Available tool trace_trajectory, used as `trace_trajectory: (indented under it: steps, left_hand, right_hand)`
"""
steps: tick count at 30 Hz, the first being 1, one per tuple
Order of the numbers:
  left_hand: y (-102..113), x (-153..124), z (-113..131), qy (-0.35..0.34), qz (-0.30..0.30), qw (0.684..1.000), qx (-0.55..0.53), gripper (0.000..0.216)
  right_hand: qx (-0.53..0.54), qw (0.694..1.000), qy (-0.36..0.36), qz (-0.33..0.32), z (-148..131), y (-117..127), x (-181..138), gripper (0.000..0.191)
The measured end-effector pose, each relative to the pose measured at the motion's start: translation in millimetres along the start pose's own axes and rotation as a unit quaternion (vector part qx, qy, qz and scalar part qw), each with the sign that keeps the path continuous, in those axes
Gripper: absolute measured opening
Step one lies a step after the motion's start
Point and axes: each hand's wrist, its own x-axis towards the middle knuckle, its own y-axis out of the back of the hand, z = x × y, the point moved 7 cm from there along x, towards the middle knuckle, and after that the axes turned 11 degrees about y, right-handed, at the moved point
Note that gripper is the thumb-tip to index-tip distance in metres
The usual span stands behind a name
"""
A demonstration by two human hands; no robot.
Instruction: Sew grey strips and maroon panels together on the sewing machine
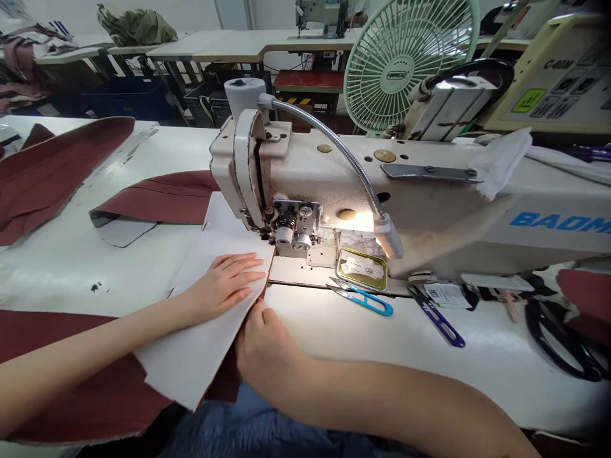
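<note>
My left hand (226,285) lies flat, fingers stretched out, on a white sheet-like panel (184,362) whose edge runs under the needle area of the sewing machine (305,172). Dark red fabric shows along the panel's right edge, beneath it. At that edge, my right hand (267,350) is closed with its fingers curled round the fabric. Just behind the panel, a stitched dark red fabric piece (162,197) with a grey underside rests on the table. The needle itself is hidden behind the machine head's parts.
Right of the needle area lie blue thread snips (365,299), purple thread snips (439,318), a small metal tin (363,268) and black-handled scissors (558,343). A lamp (387,235) hangs over the bed. Red fabric (57,172) covers the left side; a green fan (401,70) stands behind.
</note>
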Motion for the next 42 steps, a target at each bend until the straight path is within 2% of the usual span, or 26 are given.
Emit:
trace_trajectory:
  steps: [5, 14, 19, 21, 23, 26, 29, 31, 33, 35, 38, 42]
  left_hand:
    - [-2.6, 11.3, -7.6, -0.004, 0.027, 1.000, -0.013, 0.035]
    - [-3.0, 25.9, -15.0, -0.031, 0.017, 0.999, -0.005, 0.035]
    - [-2.1, 24.6, -18.0, -0.030, 0.019, 0.999, -0.020, 0.035]
    - [-1.7, 23.5, -19.5, -0.037, 0.017, 0.999, -0.024, 0.035]
    - [-1.7, 22.6, -21.5, -0.045, 0.017, 0.998, -0.029, 0.035]
    - [-2.9, 21.7, -24.4, -0.054, 0.021, 0.998, -0.034, 0.035]
    - [-5.5, 21.4, -25.2, -0.057, 0.029, 0.997, -0.034, 0.035]
    - [-6.8, 21.3, -25.2, -0.054, 0.035, 0.997, -0.035, 0.035]
    - [-7.4, 20.9, -24.9, -0.053, 0.040, 0.997, -0.035, 0.035]
    - [-7.5, 20.3, -24.5, -0.051, 0.042, 0.997, -0.035, 0.035]
    - [-7.7, 19.8, -24.8, -0.049, 0.040, 0.997, -0.033, 0.035]
    - [-8.0, 20.0, -25.6, -0.047, 0.042, 0.998, -0.026, 0.036]
  right_hand:
    - [-0.009, 1.000, -0.001, -0.005, 16.9, 1.8, 2.7, 0.025]
    - [0.001, 1.000, 0.007, 0.002, 38.9, -3.4, 8.8, 0.023]
    - [0.062, 0.998, -0.006, -0.016, 51.7, -1.4, -2.6, 0.019]
    - [0.085, 0.996, -0.027, 0.005, 59.6, 6.5, -23.4, 0.022]
    - [0.102, 0.992, -0.069, 0.038, 70.4, 16.7, -57.4, 0.027]
    - [0.103, 0.970, -0.202, 0.083, 97.8, 30.7, -132.7, 0.024]
    - [0.050, 0.936, -0.338, 0.081, 128.5, 36.7, -219.4, 0.025]
    - [-0.015, 0.911, -0.403, 0.084, 146.1, 38.2, -270.5, 0.026]
    - [-0.055, 0.888, -0.448, 0.082, 158.8, 33.1, -308.7, 0.029]
    - [-0.057, 0.882, -0.461, 0.082, 165.5, 23.1, -330.0, 0.031]
    - [-0.045, 0.884, -0.455, 0.098, 167.9, 14.0, -340.4, 0.032]
    - [-0.038, 0.879, -0.458, 0.124, 166.2, 25.2, -338.1, 0.031]
